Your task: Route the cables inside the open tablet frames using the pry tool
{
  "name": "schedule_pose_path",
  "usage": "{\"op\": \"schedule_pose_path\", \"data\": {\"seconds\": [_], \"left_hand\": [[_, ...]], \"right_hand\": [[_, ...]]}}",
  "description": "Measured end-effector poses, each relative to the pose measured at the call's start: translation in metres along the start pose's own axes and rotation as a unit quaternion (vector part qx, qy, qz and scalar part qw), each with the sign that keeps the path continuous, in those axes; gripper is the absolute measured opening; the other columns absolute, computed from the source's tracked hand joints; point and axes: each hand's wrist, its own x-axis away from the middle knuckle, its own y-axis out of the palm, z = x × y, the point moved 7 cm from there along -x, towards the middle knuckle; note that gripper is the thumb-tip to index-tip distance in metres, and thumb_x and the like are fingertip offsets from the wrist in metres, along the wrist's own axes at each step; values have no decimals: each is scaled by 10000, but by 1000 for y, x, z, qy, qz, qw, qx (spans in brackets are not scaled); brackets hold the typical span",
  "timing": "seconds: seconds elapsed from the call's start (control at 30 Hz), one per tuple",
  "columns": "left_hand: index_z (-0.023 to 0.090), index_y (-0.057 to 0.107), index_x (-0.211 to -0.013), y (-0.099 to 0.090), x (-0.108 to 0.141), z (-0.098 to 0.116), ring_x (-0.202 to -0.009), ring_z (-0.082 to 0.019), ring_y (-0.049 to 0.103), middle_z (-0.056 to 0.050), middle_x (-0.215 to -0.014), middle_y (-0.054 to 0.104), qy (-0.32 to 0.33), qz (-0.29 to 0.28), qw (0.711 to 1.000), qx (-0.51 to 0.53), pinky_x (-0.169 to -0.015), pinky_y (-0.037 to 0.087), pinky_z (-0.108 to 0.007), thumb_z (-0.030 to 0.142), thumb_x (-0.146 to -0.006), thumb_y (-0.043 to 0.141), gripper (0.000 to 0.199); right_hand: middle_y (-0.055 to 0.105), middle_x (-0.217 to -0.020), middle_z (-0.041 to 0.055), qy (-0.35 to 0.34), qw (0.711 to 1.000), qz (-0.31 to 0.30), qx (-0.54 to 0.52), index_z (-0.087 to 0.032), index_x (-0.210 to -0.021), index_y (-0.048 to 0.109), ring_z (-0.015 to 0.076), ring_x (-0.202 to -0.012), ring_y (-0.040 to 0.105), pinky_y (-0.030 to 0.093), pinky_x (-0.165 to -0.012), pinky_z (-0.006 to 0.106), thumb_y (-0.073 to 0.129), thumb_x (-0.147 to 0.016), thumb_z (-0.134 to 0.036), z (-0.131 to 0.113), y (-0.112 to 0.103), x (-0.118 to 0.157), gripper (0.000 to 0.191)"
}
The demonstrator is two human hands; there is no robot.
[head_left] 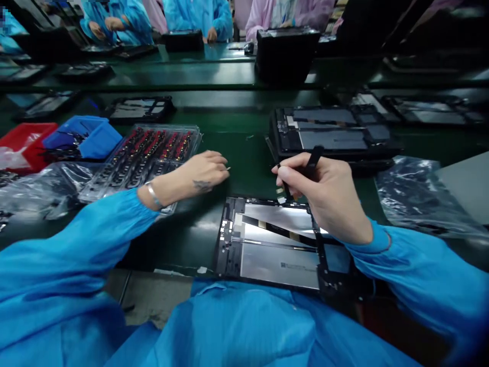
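Nearest thing: blue smock sleeves fill the bottom, so the person is leaning right over the table edge.
Open tablet: the opened tablet chassis lies flat on the table straight in front of them, back off, silvery plates and a dark ribbon strip running across the inside.
Right hand: the right hand hovers over the top right corner of that chassis, fingers curled in tight and pinching a thin black tool like a pen, tip pointing down at the top edge of the chassis. There's a tiny pale bit by the tip, can't tell what it is.
Left hand: the left hand rests on the table just left of the chassis, by the edge of a clear parts tray. Fingers are drawn together, and something tiny and pale pokes out at the fingertips, too small to name. Silver bangle on the wrist and a small dark mark on the back of the hand.
Parts tray: the clear parts tray has rows of little black and red pieces.
Bins: a blue bin and a red bin sit far left, with crinkly plastic bags in front.
Table: dark green table, shiny, with more opened tablets stacked behind the right hand.
Room: other people in blue and pink smocks sit along the far side.
Writing: a small printed mark on the lower plate, not readable.
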Motion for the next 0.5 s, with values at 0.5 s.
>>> {"op": "schedule_pose_path", "data": {"seconds": [0.5], "left_hand": [[147,728,-812,-41,-34,38,-694,-95,503,12,-722,598,-157,192,766,592,-630,360,-224,407,-953,617,316]], "right_hand": [[682,-796,3,-42,998,-8,55,-179,-1007,715,104,-646,549,457,-615,259,656,-915,-361,7,8,4,212]]}}
